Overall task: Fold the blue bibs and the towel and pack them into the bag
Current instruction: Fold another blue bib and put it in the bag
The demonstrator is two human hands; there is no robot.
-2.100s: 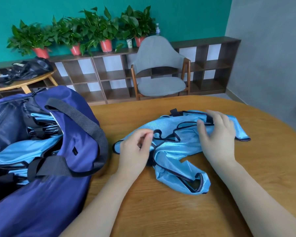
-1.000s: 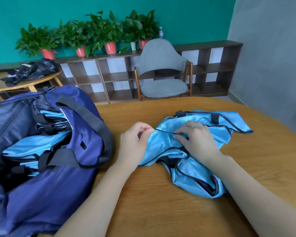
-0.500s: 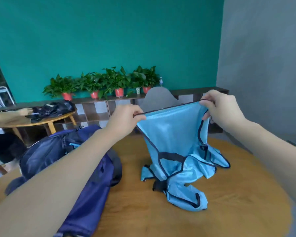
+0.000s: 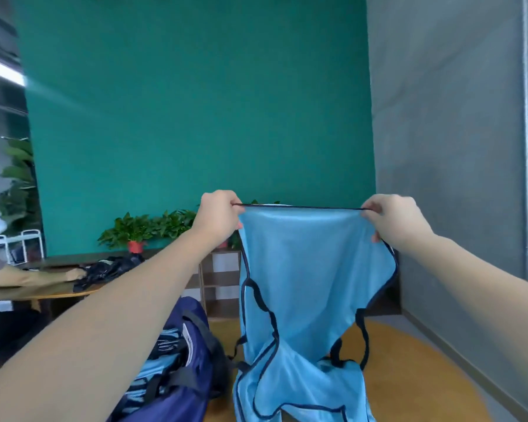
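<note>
Both hands up: left hand (image 4: 218, 215) and right hand (image 4: 392, 220) each pinch a corner of the bib (image 4: 311, 269), fingers curled tight, hem taut so it hangs flat for folding, above the surface (image 4: 409, 376), bag (image 4: 180, 376) waiting alongside.

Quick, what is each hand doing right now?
Left hand: closed, pinching one top corner of the blue bib.
Right hand: closed, pinching the other top corner, so the bib hangs stretched between them.

You're holding up a light blue bib (image 4: 311, 269) with dark trim; navy bag (image 4: 192, 388), teal wall (image 4: 195, 117), red pot (image 4: 135, 247).
</note>
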